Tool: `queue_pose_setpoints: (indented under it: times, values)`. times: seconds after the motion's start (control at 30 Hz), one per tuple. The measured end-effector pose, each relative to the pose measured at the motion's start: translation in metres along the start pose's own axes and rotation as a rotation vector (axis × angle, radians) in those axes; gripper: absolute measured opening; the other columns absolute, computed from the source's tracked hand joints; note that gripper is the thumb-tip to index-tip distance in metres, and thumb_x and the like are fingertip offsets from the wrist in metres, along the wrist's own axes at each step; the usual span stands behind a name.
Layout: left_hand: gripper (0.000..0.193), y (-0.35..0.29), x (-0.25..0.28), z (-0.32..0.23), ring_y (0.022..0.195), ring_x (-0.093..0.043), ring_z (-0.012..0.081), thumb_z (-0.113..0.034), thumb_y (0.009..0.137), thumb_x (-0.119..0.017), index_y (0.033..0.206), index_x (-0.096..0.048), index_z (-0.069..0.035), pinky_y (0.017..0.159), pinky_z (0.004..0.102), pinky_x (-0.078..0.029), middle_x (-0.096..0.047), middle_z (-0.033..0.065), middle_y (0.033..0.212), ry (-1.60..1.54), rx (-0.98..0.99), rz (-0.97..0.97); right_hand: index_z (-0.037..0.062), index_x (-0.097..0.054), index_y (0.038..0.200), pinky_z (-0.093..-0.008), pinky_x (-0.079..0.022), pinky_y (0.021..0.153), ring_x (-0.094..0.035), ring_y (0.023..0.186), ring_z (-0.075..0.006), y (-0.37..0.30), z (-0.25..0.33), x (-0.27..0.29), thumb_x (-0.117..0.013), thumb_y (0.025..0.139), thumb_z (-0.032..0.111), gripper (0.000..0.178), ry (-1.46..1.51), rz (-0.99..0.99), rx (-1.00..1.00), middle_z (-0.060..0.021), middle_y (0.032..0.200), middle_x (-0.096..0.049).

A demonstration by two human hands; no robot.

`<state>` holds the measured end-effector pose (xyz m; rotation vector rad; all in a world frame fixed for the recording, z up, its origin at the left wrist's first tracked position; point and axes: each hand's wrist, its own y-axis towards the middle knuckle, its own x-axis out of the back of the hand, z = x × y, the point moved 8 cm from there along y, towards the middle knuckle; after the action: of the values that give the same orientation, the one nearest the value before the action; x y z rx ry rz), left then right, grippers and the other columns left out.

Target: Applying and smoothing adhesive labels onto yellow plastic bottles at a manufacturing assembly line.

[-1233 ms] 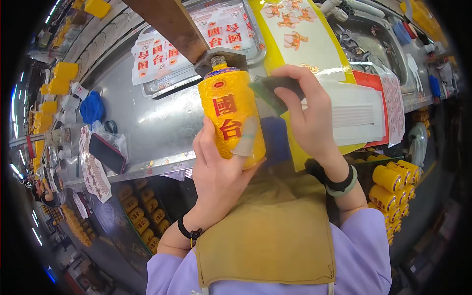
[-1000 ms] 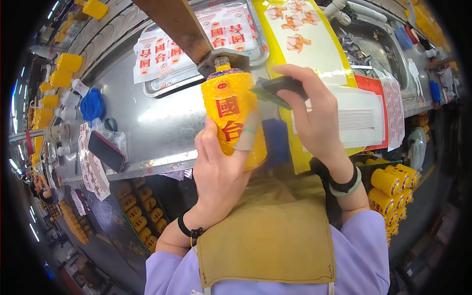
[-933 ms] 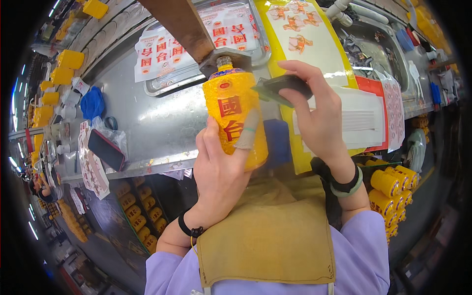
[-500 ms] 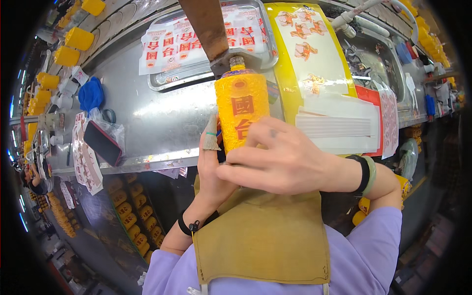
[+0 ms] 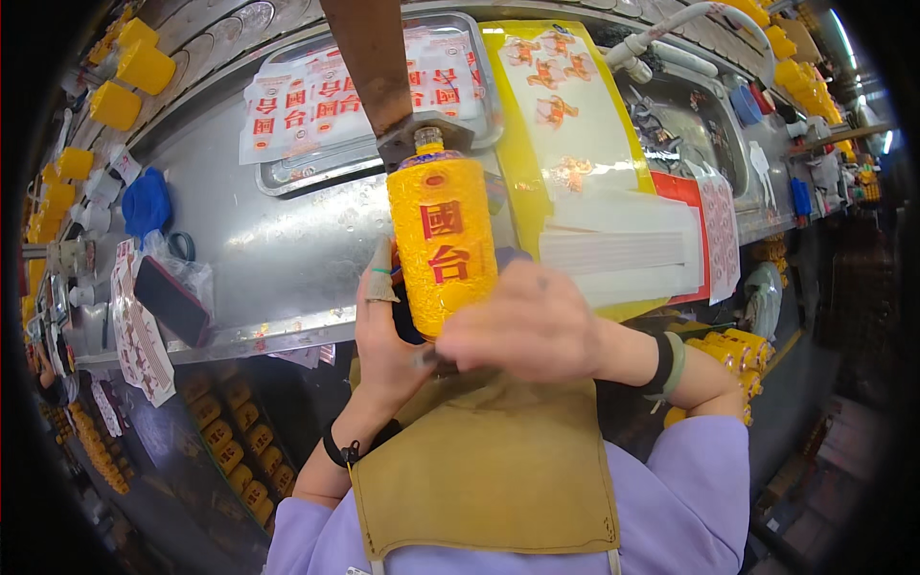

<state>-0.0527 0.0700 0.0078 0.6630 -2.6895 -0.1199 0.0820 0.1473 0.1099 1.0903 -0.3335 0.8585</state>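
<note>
A yellow textured bottle [image 5: 442,244] with red characters on its front lies with its clear neck at a metal bracket [image 5: 428,134] on a brown metal bar. My left hand [image 5: 388,335] grips the bottle low on its left side. One finger of it wears a pale finger cot [image 5: 381,278] with a green band, lying along the bottle. My right hand [image 5: 522,331] is over the bottle's lower right edge, its bent fingers smeared by motion. Whether they touch the bottle or pinch anything is not clear.
A metal tray [image 5: 335,172] with red-printed label sheets is at the far side. To the right lie a yellow sheet [image 5: 522,182] with decals, white paper strips [image 5: 623,254] and a sink [image 5: 704,129]. Left are a phone [image 5: 172,299] and a blue cloth [image 5: 146,203].
My right hand has drawn down off the bottle's front, uncovering the lower red character. The whole view has shifted, so bench and bottle appear further left. My left hand keeps its hold.
</note>
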Motion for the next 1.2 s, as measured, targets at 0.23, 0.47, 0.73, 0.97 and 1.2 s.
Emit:
queue_pose_setpoints:
  times: [0.23,0.47,0.73,0.97,1.2]
  values:
    - [0.113,0.002,0.002,-0.014,0.129,-0.054,0.0335,-0.014,0.066,-0.096,0.157,-0.031,0.003,0.105,0.0412,-0.050,-0.049,0.0206,0.141,0.117,-0.082,-0.019,0.0005,-0.067,0.117,-0.0367,-0.056,0.075,-0.072,0.086,-0.0298,-0.015,-0.082,0.043,-0.074,0.088,-0.001,0.030,-0.158,-0.402,-0.606,-0.0150,0.099,-0.071]
    - [0.114,0.003,-0.004,-0.022,0.130,-0.054,0.0322,-0.012,0.066,-0.096,0.158,-0.029,0.001,0.107,0.0418,-0.049,-0.046,0.0198,0.144,0.083,-0.087,-0.008,0.0051,-0.070,0.111,-0.0407,-0.054,0.075,-0.068,0.087,-0.0334,0.007,-0.070,0.028,-0.077,0.083,0.004,0.029,-0.182,-0.194,-0.424,-0.0118,0.097,-0.071]
    - [0.114,0.000,-0.003,-0.017,0.131,-0.053,0.0253,-0.008,0.067,-0.096,0.159,-0.028,0.000,0.109,0.0387,-0.047,-0.049,0.0148,0.144,-0.005,0.009,-0.005,0.0109,-0.070,0.107,-0.0398,-0.054,0.077,-0.069,0.088,-0.0304,0.021,-0.065,0.031,-0.077,0.082,0.010,0.026,-0.276,-0.197,-0.423,-0.0092,0.097,-0.071]
    - [0.109,-0.002,-0.001,-0.010,0.135,-0.050,0.0280,-0.011,0.068,-0.095,0.157,-0.032,0.001,0.110,0.0419,-0.044,-0.046,0.0170,0.149,0.075,0.019,-0.007,0.0024,-0.063,0.116,-0.0297,-0.050,0.082,-0.062,0.093,-0.0149,-0.052,-0.129,0.066,-0.059,0.097,0.004,0.020,0.369,-0.475,-0.779,-0.0063,0.102,-0.067]
    - [0.114,0.006,-0.009,-0.022,0.134,-0.052,0.0274,-0.013,0.067,-0.097,0.158,-0.029,0.000,0.107,0.0402,-0.047,-0.046,0.0165,0.147,0.048,-0.043,0.009,0.0006,-0.063,0.126,-0.0220,-0.042,0.091,-0.053,0.099,-0.0068,-0.098,-0.130,0.108,-0.053,0.100,0.008,0.029,0.396,-0.582,-1.003,-0.0013,0.110,-0.063]
